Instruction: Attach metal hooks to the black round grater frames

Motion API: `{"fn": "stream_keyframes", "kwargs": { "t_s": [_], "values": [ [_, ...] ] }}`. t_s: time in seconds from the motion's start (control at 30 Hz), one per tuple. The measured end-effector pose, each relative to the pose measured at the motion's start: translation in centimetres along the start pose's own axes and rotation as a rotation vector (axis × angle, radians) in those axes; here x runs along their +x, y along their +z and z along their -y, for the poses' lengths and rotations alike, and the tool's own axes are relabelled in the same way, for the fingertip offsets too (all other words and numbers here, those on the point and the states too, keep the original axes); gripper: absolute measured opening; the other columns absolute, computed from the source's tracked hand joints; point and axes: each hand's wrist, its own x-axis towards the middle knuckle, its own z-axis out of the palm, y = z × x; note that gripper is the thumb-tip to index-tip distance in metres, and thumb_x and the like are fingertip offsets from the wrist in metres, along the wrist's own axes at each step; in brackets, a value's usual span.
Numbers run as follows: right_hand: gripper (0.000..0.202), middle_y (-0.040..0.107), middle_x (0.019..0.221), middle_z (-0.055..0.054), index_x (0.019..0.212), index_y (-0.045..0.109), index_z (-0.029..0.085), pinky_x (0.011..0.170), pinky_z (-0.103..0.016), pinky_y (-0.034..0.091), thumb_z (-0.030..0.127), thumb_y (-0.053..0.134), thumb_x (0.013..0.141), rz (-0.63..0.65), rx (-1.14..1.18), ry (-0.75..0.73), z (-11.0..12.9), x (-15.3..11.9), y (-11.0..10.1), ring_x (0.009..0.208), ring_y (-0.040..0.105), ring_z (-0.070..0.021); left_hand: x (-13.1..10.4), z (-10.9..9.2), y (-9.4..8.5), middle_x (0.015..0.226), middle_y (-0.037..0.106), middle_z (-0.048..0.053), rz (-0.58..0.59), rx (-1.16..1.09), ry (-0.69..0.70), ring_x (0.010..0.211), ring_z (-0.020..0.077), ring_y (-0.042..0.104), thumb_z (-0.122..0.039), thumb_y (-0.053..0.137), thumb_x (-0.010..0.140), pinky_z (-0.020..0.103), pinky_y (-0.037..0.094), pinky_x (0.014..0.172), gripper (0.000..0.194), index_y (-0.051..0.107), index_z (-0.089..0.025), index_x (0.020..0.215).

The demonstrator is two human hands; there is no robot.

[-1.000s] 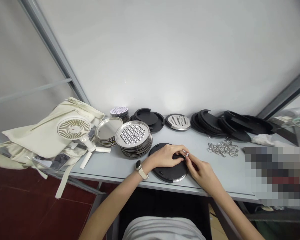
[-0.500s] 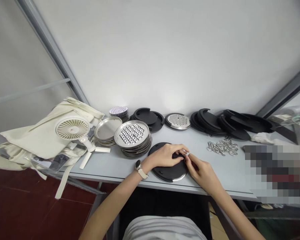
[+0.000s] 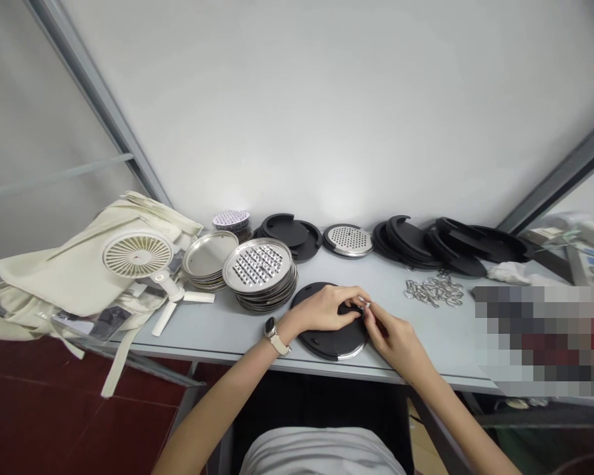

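A black round holder point(image 3: 327, 342) with a shiny metal rim along its lower right edge lies flat near the table's front. My left hand point(image 3: 330, 307), with a watch on its wrist, reaches across it and closes thumb and fingers on its right edge. At that same edge my right hand point(image 3: 392, 336) makes a pinch with thumb and forefinger. Whatever small piece sits between those fingertips is too hidden to name. Right of the hands is a heap of metal wire loops point(image 3: 434, 291). Left of the holder stands a stack of round metal grater plates point(image 3: 258, 265).
Plain metal discs point(image 3: 210, 254) are stacked further left, beside a white handheld fan point(image 3: 137, 256) and a cream bag point(image 3: 74, 270). Along the wall lie a holder with a perforated plate point(image 3: 349, 239) and several black holders point(image 3: 410, 243). A blurred patch covers the right side.
The whole view has shifted slightly, so things appear a little further left. Both hands stay at the holder's right edge, with only slight finger movement.
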Motion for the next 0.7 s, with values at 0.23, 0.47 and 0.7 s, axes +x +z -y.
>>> {"fn": "stream_keyframes", "kwargs": {
  "t_s": [0.23,0.47,0.7],
  "values": [
    [0.026,0.059,0.058,-0.001,0.089,0.056,0.018,0.047,-0.023,0.036,0.03,0.034,0.095,0.046,-0.056,-0.005,-0.31,0.1,0.29,0.043,0.052,-0.0134,-0.01,0.18,0.11,0.1,0.065,0.004,-0.017,0.016,0.024,0.092,0.014,0.061,-0.006,0.053,0.079,0.024,0.046,0.085,0.032,0.055,-0.018,0.109],
    [0.024,0.058,0.056,0.0,0.086,0.054,0.019,0.046,-0.022,0.034,0.031,0.034,0.095,0.081,-0.023,0.051,0.03,0.31,-0.09,0.043,0.052,-0.0133,0.11,0.14,0.16,0.101,0.065,0.004,-0.03,0.048,-0.009,0.091,0.015,0.061,-0.008,0.055,0.078,0.026,0.046,0.086,0.03,0.056,-0.018,0.107],
    [0.025,0.051,0.054,0.001,0.078,0.049,0.019,0.047,-0.022,0.034,0.03,0.034,0.095,0.011,-0.051,-0.004,-0.11,0.08,0.18,0.043,0.047,-0.0118,0.09,0.17,0.12,0.101,0.065,0.005,-0.016,0.001,-0.004,0.091,0.0144,0.062,-0.007,0.054,0.079,0.026,0.048,0.085,0.032,0.055,-0.017,0.109]
  ]
}}
